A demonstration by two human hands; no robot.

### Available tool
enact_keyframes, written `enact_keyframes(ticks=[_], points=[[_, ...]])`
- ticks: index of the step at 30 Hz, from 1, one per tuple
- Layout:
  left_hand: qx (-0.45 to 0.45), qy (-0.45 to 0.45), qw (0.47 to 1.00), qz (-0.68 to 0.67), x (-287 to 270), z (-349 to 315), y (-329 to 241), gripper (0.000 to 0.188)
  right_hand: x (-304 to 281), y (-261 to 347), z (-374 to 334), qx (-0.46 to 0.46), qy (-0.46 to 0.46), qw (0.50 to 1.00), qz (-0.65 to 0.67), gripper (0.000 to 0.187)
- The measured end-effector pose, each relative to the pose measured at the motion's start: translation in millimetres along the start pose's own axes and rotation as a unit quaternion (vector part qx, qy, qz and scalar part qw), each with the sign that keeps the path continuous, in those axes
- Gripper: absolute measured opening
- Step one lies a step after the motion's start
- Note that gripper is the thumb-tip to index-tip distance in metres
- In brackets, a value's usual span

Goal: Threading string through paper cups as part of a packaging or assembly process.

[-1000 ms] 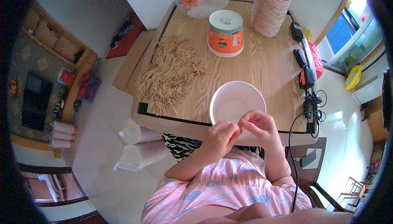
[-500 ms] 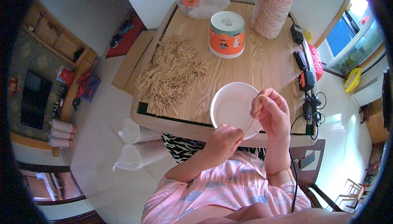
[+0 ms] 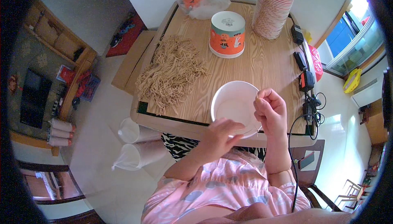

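Observation:
A white paper bucket [image 3: 234,108] stands with its mouth up at the near edge of the wooden table [image 3: 262,66]. My left hand [image 3: 221,139] is over the bucket's near rim, thumb and fingers apart; whether it touches the rim I cannot tell. At the bucket's right side my right hand [image 3: 271,111] is raised, its thumb and fingers pinched together on a thin beige string [image 3: 258,132] that hangs down by the rim. Left of the bucket lies a tangled heap of beige strings [image 3: 171,74].
Behind the bucket an orange printed paper bucket [image 3: 227,37] sits upside down. Tall stacks of buckets [image 3: 273,13] rise at the back. Black adapters and cables [image 3: 307,80] line the right edge. Bagged stacks of white buckets [image 3: 141,155] lie on the floor at left.
My left hand has drawn back slightly to the left, and its fingers have opened away from the string. The right hand stays pinched and has shifted a little to the right.

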State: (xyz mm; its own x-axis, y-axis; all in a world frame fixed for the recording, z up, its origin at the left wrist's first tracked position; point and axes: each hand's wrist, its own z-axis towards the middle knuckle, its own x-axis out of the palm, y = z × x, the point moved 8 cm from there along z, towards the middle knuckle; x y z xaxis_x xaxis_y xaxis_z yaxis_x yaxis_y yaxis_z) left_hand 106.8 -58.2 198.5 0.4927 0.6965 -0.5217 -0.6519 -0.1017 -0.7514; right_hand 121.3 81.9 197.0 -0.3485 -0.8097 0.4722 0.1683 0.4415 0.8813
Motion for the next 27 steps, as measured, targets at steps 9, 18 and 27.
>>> enact_keyframes(ticks=[9, 18, 27], points=[[-0.089, -0.05, 0.922, -0.375, -20, 26, 35, 0.034, 11, -19, -13, 0.028, 0.05, 0.99, -0.127, 0.004], [-0.164, -0.101, 0.88, -0.435, 3, 24, 59, 0.017, 12, -20, -16, -0.072, 0.036, 0.958, -0.274, 0.006], [-0.147, -0.097, 0.879, -0.443, -5, 26, 59, 0.004, 8, -22, -12, -0.061, 0.005, 0.961, -0.27, 0.008]])
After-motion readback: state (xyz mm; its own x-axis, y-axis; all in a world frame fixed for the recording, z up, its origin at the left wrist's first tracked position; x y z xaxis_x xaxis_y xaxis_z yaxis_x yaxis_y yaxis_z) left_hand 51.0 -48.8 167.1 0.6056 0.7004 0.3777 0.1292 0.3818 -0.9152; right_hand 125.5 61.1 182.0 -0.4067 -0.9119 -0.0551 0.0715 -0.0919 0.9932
